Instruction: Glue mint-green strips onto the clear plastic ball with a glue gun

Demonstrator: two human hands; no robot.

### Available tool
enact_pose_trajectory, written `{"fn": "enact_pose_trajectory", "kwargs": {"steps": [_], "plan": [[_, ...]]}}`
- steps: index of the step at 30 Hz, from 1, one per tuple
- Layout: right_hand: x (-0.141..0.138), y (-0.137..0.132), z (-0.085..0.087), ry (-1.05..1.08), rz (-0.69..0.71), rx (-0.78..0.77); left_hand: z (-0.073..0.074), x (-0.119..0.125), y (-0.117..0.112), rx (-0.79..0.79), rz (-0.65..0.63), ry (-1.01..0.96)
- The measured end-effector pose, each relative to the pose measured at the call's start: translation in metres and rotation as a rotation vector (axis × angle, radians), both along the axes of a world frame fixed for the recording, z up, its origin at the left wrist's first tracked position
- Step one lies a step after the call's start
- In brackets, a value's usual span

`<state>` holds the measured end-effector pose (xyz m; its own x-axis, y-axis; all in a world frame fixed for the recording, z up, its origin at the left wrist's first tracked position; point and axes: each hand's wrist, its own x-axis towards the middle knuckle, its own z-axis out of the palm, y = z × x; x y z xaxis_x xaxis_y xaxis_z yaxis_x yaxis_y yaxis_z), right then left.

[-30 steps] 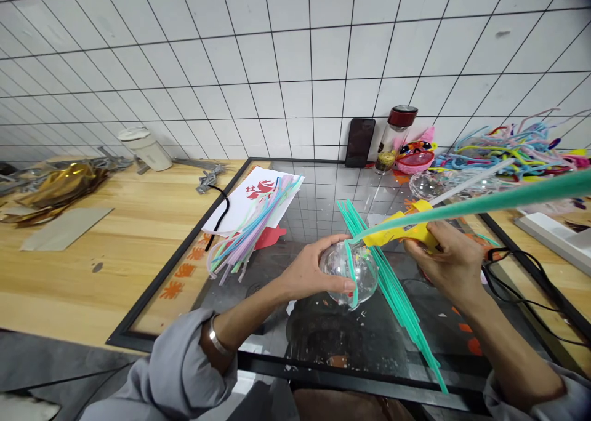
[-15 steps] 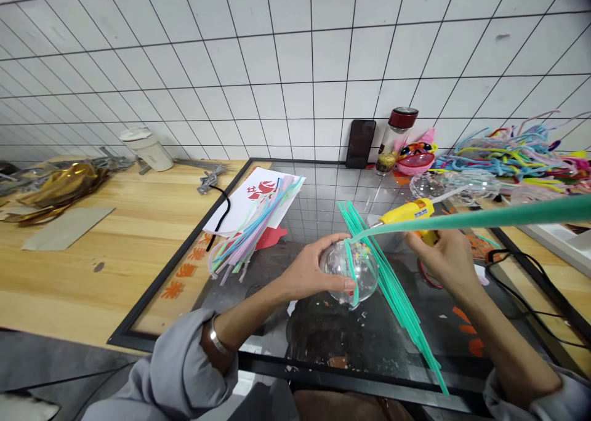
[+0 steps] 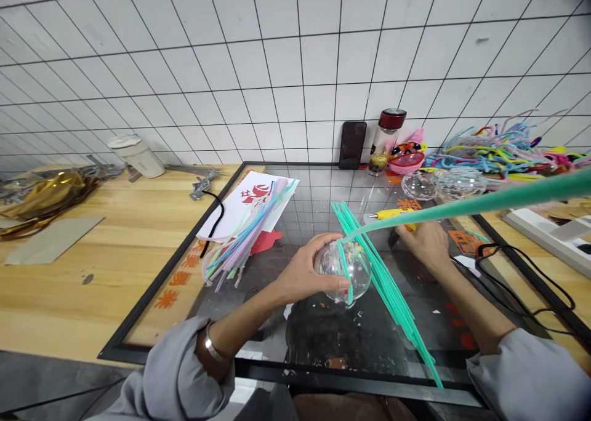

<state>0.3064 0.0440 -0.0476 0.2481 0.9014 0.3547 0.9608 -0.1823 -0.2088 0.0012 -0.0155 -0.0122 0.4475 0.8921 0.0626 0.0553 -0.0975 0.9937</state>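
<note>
My left hand cups a clear plastic ball from the left, its thumb pressing a teal pipe cleaner onto the ball's front. That pipe cleaner rises from the ball and runs off to the upper right. My right hand reaches back over the glass and rests on the yellow glue gun, which lies low on the glass sheet; its fingers curl round the handle.
A bundle of teal pipe cleaners lies on the black-framed glass sheet. Pastel pipe cleaners lie on a white paper at left. A black cable loops at right. Phone, jar, clear bowls and a colourful pile line the tiled wall.
My right hand has carried the glue gun away from the ball, back and down to the glass. The left hand and ball have stayed put.
</note>
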Motion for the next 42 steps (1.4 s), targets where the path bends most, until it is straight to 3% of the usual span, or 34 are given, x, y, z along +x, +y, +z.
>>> {"fn": "enact_pose_trajectory", "kwargs": {"steps": [5,10,11,13,15,19,23,30,42], "plan": [[-0.006,0.000,-0.004,-0.069,-0.007,0.018,0.003,0.000,-0.002,-0.039,-0.002,0.014],[-0.021,-0.015,0.020,-0.120,0.092,0.065,0.004,0.001,-0.001,-0.018,-0.020,0.011],[-0.027,-0.021,0.028,-0.102,0.150,0.097,0.005,0.001,-0.001,-0.015,-0.017,0.022],[-0.043,-0.034,0.044,0.115,0.451,0.251,0.006,0.001,-0.001,-0.006,-0.002,0.045],[-0.063,-0.050,0.061,0.350,0.695,0.307,0.008,0.001,-0.002,0.008,0.017,0.063],[-0.095,-0.077,0.086,0.442,0.934,0.305,0.010,0.000,-0.002,0.030,0.041,0.080],[-0.102,-0.082,0.090,0.508,0.937,0.341,0.009,0.000,-0.002,0.058,0.039,0.096],[-0.098,-0.082,0.079,0.665,0.780,0.388,0.010,0.002,-0.003,0.032,0.048,0.097],[-0.097,-0.090,0.067,0.775,0.938,0.330,0.009,0.001,-0.002,0.018,0.025,0.084]]}}
